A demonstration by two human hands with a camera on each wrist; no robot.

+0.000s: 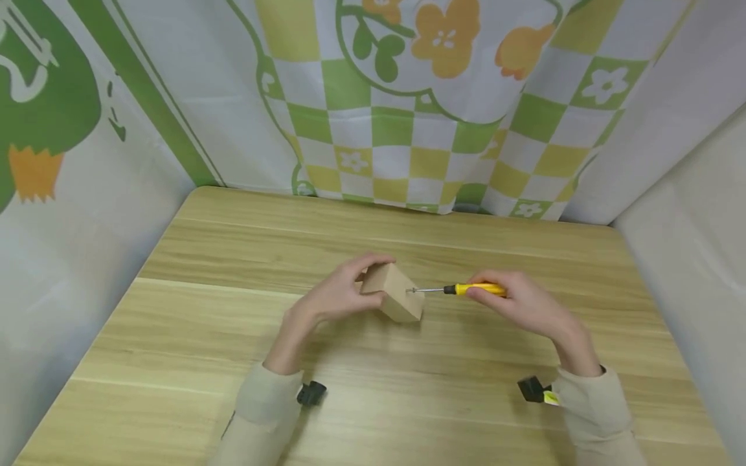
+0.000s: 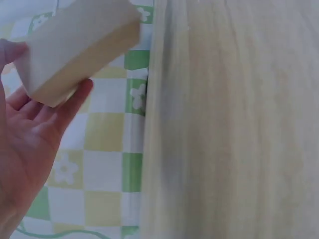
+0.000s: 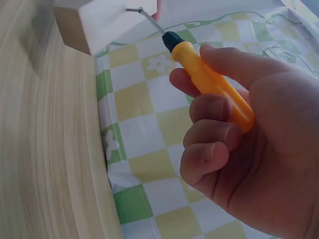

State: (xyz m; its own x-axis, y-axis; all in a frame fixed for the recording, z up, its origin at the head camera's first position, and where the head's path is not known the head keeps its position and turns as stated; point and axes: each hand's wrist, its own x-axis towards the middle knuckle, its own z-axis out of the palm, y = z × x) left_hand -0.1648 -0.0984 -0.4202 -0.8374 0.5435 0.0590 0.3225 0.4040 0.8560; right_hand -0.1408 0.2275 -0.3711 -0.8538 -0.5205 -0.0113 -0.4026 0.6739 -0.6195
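Observation:
My left hand (image 1: pixel 338 292) grips a pale wooden block (image 1: pixel 396 299) by its left end, thumb on the near side and fingers on the far side. The block is tilted over the table, and in the left wrist view the block (image 2: pixel 84 45) sits between thumb and fingers. My right hand (image 1: pixel 521 299) holds a yellow screwdriver (image 1: pixel 466 288) with a black collar, its fingers curled round the handle. The metal shaft points left. Its tip meets the head of a small screw (image 3: pixel 133 10), which sticks out of the block's right face.
A wood-grain table (image 1: pixel 175 362) lies under both hands. Behind its far edge hangs a checked green, yellow and white curtain (image 1: pixel 396 129). Pale walls (image 1: pixel 688 259) stand at the sides. Small black devices (image 1: pixel 311 393) are attached at both sleeve cuffs.

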